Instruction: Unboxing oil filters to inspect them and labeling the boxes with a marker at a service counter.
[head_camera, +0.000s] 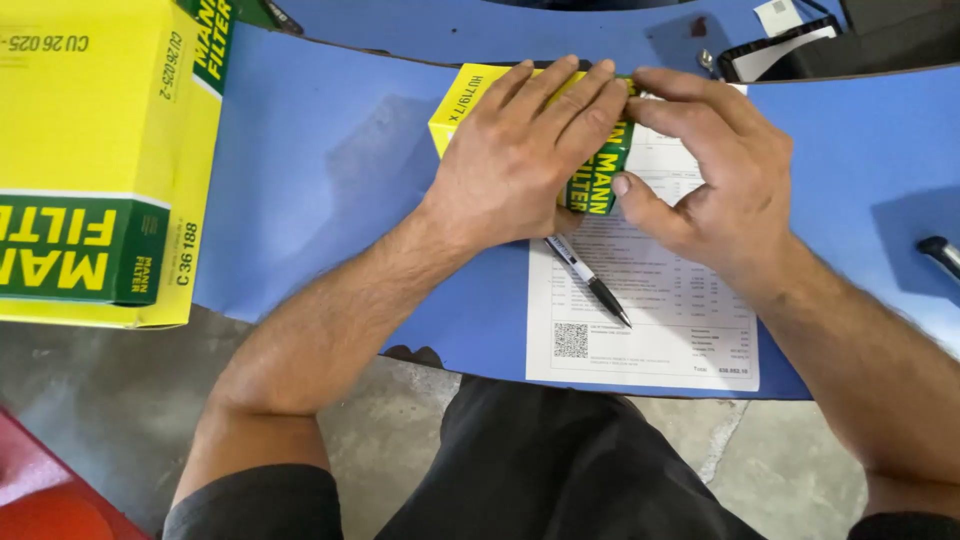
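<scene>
Box (470, 100) mostly under both hands

blue curved table (330, 150) – evenly lit | grey concrete floor (400, 430) – cracked | red object (40, 500) at lower left

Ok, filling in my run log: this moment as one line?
left hand: on small yellow box | right hand: at its end | pen, printed sheet: beneath

Both hands (620, 160) on small yellow box (470, 100)
</scene>
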